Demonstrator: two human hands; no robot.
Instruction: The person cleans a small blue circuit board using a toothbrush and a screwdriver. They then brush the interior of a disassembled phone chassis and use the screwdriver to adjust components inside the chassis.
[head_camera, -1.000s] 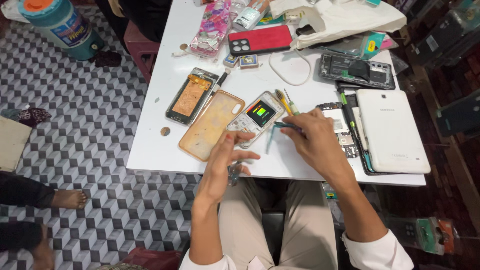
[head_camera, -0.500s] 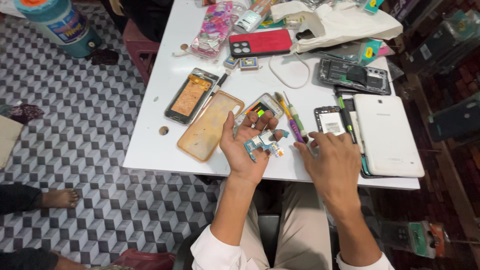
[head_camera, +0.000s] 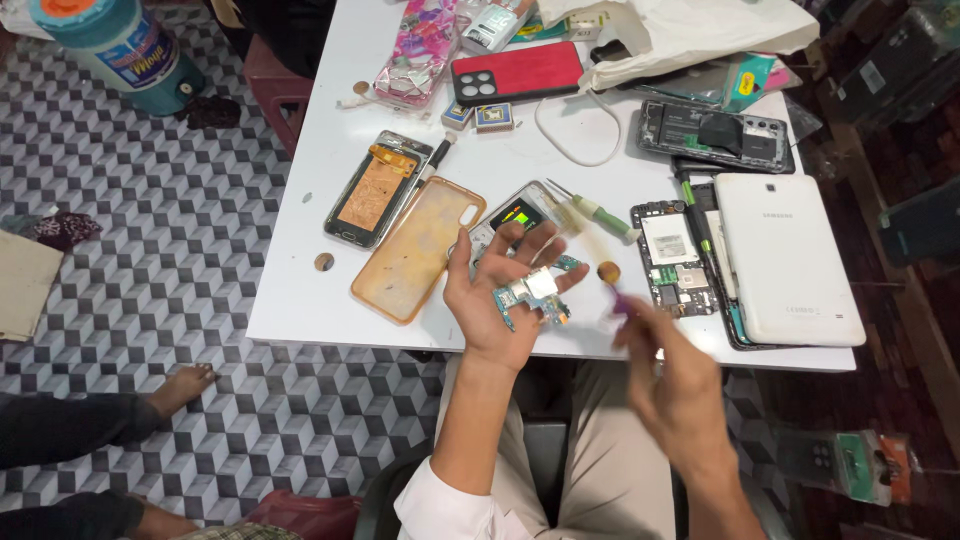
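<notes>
A small blue-green circuit board (head_camera: 530, 297) is held flat in the upturned left hand (head_camera: 505, 300), frame centre, fingers spread. Its long axis runs approx. left-right across the palm, faintly tilted. The board is already out of a phone; the opened phones (head_camera: 672, 258) at right remain unassembled. Right hand (head_camera: 672, 375) is blurred, pinching sth. purple (head_camera: 622, 303).

The circuit board (head_camera: 533, 297) lies flat across my upturned palm, just above the near edge of the white table. It is small and irregular in outline, blue-green, with a square silver shield near its centre. My fingers are spread beneath it, not closed over it.
</notes>
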